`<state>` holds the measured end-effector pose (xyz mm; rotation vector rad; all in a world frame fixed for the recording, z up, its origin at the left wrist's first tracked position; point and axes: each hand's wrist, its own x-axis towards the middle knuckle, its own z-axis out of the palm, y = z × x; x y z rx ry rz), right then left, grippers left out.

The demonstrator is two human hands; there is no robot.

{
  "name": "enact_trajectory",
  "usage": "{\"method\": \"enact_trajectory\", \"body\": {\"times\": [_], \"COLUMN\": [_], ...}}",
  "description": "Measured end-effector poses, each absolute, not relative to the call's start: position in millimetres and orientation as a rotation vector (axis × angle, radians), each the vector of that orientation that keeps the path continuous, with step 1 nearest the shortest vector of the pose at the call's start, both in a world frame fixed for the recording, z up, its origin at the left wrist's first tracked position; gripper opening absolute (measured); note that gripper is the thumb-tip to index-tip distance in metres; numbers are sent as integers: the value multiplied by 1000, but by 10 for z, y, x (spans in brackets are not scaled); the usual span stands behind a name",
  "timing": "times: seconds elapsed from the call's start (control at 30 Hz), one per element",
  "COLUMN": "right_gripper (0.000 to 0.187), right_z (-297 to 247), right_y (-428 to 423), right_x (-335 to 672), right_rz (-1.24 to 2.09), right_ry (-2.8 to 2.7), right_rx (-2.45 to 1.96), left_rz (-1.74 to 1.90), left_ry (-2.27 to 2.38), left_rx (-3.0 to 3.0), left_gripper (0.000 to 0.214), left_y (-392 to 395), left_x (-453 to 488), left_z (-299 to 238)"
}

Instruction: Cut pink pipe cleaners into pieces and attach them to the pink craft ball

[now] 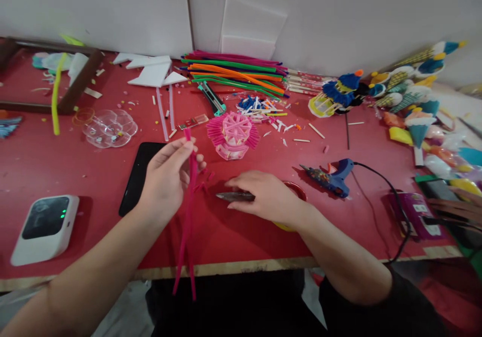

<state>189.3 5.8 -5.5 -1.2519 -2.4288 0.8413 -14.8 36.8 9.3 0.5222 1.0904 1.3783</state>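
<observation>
Upright between the fingertips of my left hand (165, 176) are several bright pink pipe cleaners (185, 226), whose long ends hang past the table's front edge. My right hand (269, 199) is closed over a pair of scissors (235, 196) lying low at the table, dark blades pointing left; the red and yellow handles show partly from under the palm. Short cut pink pieces (203, 184) lie between my hands. Just beyond them stands a pink pipe-cleaner craft (234, 135) with a fanned edge and a spoked round top.
A blue glue gun (331, 177) with a black cord lies to the right. Beside my left wrist is a black phone (137, 184), with a white device (47, 229) farther left. Coloured pipe cleaners (237, 73), a box cutter (211, 98) and a clear palette (110, 128) lie farther back.
</observation>
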Motion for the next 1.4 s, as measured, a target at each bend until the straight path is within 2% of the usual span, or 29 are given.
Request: {"method": "enact_trajectory", "body": {"times": [0.13,0.37,0.47,0.63,0.9,1.07,1.2,1.4], "right_gripper": [18,11,19,37,27,27,11,14], "right_z": [-79,-74,-71,-168,-232,-161,-69,-35], "right_y": [76,149,83,-17,7,-46,-29,48], "right_x": [1901,2002,1858,1554,1555,1599,1669,1718], "right_rz": [672,203,26,-3,219,640,1082,1349], "right_ry": [-2540,-2486,-2467,-2651,-2619,-1898,-1362,-1133], "right_rx": [-1285,-1574,-1566,-1120,-1052,-1180,-1245,-1171], "left_rz": [1460,1336,1335,1316,1235,1163,932,786], "left_ry": [1088,1124,1120,1097,1119,1049,1019,990], "left_rx": [419,483,507,524,627,714,866,954], "left_gripper": [9,14,13,9,11,18,15,13], "left_y": [429,363,348,341,317,250,183,139], "left_x": [-174,-98,-85,-108,-87,-60,-41,-34], "left_z": [162,111,89,90,56,-3,-45,-45]}}
